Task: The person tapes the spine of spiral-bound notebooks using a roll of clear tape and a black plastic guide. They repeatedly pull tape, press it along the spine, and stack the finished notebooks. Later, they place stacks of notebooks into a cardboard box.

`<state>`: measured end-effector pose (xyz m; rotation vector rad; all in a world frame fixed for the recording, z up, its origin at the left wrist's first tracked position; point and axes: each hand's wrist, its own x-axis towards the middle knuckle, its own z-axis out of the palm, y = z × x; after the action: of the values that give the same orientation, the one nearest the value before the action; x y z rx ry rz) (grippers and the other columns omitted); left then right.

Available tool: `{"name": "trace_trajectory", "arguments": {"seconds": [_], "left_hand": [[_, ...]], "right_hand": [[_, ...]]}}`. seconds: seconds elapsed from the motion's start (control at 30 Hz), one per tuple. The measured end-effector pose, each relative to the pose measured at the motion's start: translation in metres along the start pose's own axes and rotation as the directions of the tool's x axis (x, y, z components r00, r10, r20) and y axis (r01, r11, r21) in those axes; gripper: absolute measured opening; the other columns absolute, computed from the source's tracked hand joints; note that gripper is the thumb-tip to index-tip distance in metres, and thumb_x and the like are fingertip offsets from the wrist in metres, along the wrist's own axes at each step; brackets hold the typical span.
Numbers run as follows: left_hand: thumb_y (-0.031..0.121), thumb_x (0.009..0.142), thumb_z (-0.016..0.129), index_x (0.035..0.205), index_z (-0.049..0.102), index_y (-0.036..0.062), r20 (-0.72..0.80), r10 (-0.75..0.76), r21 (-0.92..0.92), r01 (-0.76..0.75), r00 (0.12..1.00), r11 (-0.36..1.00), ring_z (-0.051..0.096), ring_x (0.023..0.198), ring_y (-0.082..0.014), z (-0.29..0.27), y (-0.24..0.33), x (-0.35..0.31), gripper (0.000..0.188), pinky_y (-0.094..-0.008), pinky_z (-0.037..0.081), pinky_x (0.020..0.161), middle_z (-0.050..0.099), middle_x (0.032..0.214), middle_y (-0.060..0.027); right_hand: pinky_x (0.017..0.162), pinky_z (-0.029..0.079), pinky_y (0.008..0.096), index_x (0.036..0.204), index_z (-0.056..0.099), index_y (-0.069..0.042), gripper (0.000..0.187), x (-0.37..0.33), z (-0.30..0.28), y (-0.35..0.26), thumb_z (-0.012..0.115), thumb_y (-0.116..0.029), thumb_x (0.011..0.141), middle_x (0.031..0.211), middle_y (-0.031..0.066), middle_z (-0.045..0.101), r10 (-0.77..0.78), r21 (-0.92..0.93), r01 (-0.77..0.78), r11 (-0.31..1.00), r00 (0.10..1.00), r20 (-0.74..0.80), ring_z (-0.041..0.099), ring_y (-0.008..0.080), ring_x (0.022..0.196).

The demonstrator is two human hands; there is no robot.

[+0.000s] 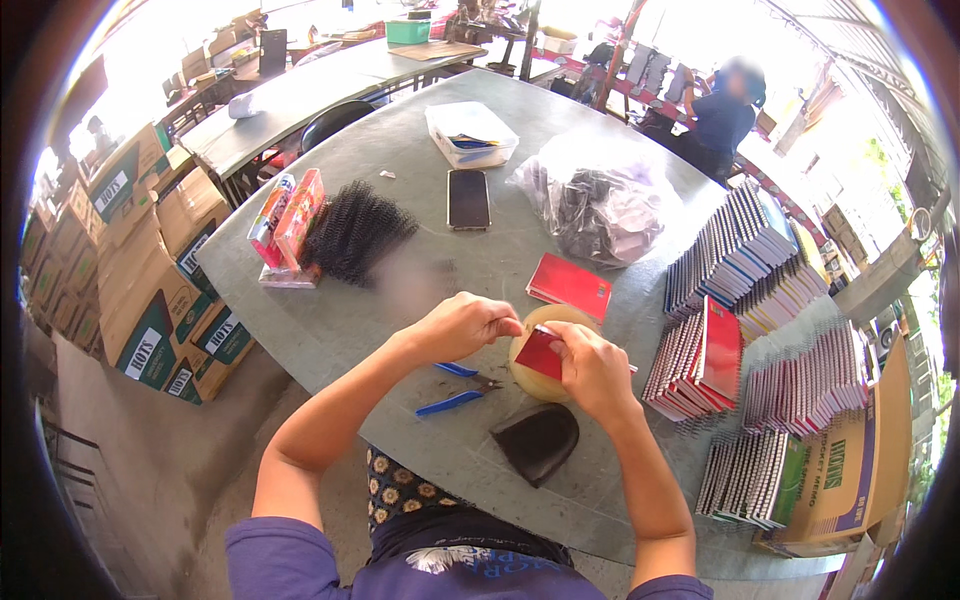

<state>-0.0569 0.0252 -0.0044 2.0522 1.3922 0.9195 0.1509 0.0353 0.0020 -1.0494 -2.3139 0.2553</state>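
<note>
From my remote station, I record the right hand gripping a small red notebook between thumb and fingers. The left hand is just beside it, fingers curled closed; I cannot tell whether they pinch anything thin. The notebook is above a round yellowish pad on the grey table.

Left of the pad I note pliers with blue handles; nearer the body lies a black, rounded flat piece. Just beyond the pad rests a flat red booklet.

Farther out, I log a heap of black spiral coils at left, a dark-screened phone, a white plastic container and a clear bag of dark contents. Stacked spiral notebooks occupy the right side, near an open carton.
</note>
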Motion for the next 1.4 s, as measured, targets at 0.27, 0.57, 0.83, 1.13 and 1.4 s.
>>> {"name": "trace_trajectory", "arguments": {"seconds": [0.27,0.57,0.83,1.13,1.4], "left_hand": [[0.026,0.082,0.068,0.095,0.062,0.0054,0.06,-0.024,-0.035,0.026,0.998,0.999,0.06,0.067,-0.0241,-0.006,-0.009,0.002,0.025,-0.0351,0.048,0.065,0.06,0.072,-0.012],[0.03,0.085,0.063,0.099,0.06,0.0061,-0.051,0.131,0.049,-0.129,0.99,0.991,0.062,0.078,-0.023,-0.006,-0.006,-0.004,0.028,-0.0335,0.049,0.068,0.061,0.088,-0.0154],[0.019,0.076,0.073,0.088,0.058,0.0072,-0.05,0.067,0.007,-0.066,0.997,0.998,0.057,0.072,-0.0305,-0.004,0.006,0.002,0.023,-0.0383,0.047,0.068,0.055,0.076,-0.0098],[0.04,0.078,0.067,0.099,0.057,0.0047,0.123,0.023,0.326,-0.062,0.992,0.943,0.062,0.081,-0.0311,0.079,0.041,-0.055,0.042,-0.0395,0.052,0.062,0.06,0.084,-0.0167],[0.004,0.07,0.069,0.107,0.06,0.014,-0.594,0.284,0.262,-0.152,0.753,0.953,0.054,0.087,-0.0298,0.01,0.061,-0.018,0.039,-0.0386,0.048,0.078,0.059,0.097,-0.0106]], "right_hand": [[0.065,0.05,0.0381,0.1,0.062,-0.007,0.027,0.003,0.011,0.001,0.065,-0.025,0.081,0.087,0.0108,0.066,0.043,-0.059,-0.047,0.997,0.997,-0.068,0.065,0.03,0.078],[0.067,0.049,0.0387,0.098,0.062,-0.008,0.025,0.002,0.001,0.004,0.065,-0.026,0.081,0.087,0.0102,0.067,0.02,-0.179,-0.013,0.984,0.999,0.038,0.064,0.0283,0.078],[0.069,0.051,0.0377,0.095,0.06,-0.007,0.019,0.003,-0.004,0.007,0.063,-0.022,0.083,0.091,0.0112,0.066,0.094,0.051,-0.094,0.994,0.996,0.004,0.066,0.0281,0.079],[0.071,0.052,0.0294,0.096,0.062,-0.001,0.027,-0.005,-0.036,0.021,0.074,-0.009,0.073,0.09,0.0104,0.067,0.216,0.182,-0.227,0.957,0.973,0.081,0.065,0.0168,0.075],[0.069,0.051,0.0225,0.098,0.068,0.001,0.024,-0.04,0.003,0.073,0.072,0.002,0.075,0.084,0.0042,0.069,0.383,0.871,-0.32,0.372,0.908,0.17,0.062,0.0088,0.075]]}}
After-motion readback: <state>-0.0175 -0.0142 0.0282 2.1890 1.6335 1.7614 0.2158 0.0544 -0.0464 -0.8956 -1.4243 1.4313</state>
